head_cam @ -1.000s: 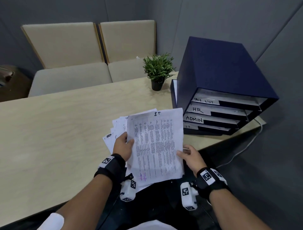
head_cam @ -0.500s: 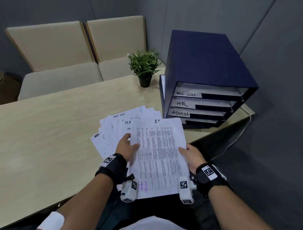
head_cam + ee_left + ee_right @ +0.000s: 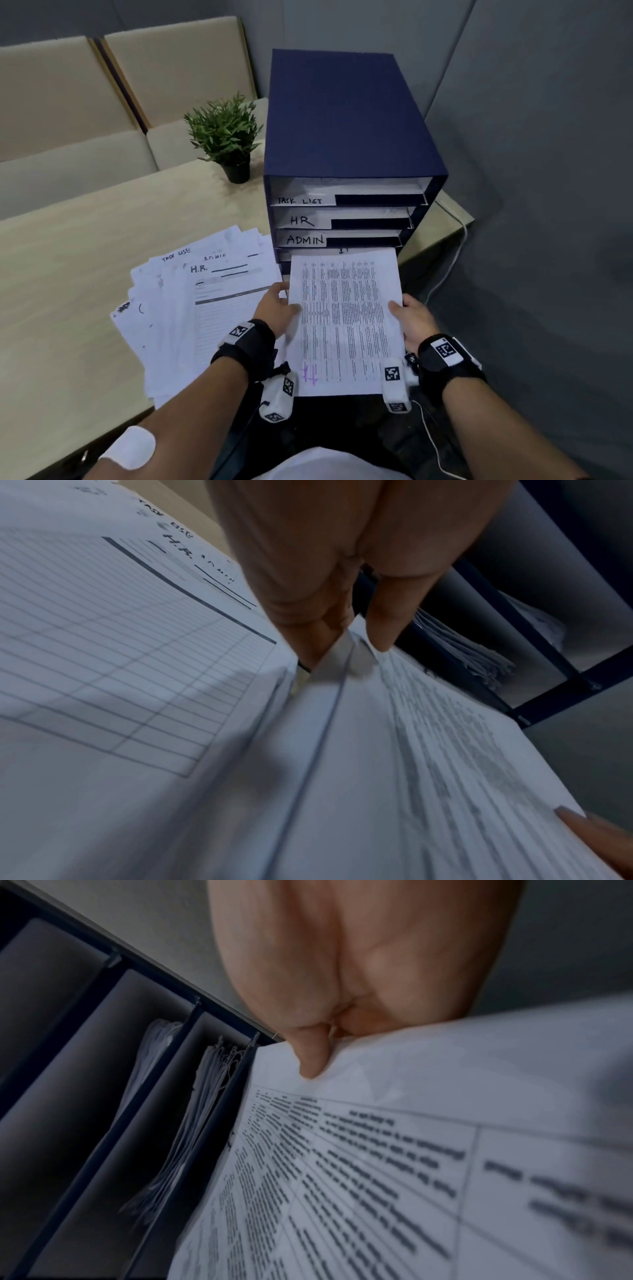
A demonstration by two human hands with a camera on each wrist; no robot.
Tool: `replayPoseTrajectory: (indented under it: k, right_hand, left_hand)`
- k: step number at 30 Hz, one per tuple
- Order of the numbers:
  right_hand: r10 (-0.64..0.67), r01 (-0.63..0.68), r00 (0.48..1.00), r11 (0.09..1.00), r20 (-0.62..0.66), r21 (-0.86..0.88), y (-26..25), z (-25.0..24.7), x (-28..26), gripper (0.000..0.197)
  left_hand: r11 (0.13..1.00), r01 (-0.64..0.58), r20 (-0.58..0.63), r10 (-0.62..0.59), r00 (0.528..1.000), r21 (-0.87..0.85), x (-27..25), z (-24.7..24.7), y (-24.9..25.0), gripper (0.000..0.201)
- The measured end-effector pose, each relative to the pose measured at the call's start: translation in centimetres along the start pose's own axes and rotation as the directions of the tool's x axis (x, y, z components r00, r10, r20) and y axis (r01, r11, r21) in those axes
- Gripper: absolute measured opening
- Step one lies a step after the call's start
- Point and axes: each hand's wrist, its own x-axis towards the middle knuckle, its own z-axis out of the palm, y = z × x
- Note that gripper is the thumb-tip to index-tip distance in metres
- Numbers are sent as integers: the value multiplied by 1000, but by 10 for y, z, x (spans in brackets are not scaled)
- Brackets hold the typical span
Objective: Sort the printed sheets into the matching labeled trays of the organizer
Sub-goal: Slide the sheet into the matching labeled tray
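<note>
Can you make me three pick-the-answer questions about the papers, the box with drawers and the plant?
1. Where is the plant?
A left of the organizer
B on top of it
C on the chair

2. How many tray labels can you read?
A one
B three
C six

3. How is the IT sheet held?
A lying flat on the table
B by both hands
C by one hand

Answers: 1 A, its pot stands on the table beside the box. 2 B, TASK LIST, HR, ADMIN. 3 B, left hand and right hand grip its edges.
</note>
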Motion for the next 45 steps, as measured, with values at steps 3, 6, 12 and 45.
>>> replayPoseTrajectory:
  k: [3,6,12,45]
  right_hand:
    - [-22,22,1000,999,16,46,-10,-3,14,18]
    - [-53,49,998,996,46,79,-22,3,27,17]
    - [47,-35,949,998,312,-45,-29,-9,34,12]
    - [14,-57,986,965,165,255,-59,43,80,15]
  left_hand:
    - [1000,6,16,-6,1000,14,4,9,0,43]
    - [1000,22,-31,-21,999,16,6,12,5,39]
    - [993,-51,-226,25,974,-110,15,19,34,28]
    - [906,53,-206,-152,967,-419,23,-5,10,35]
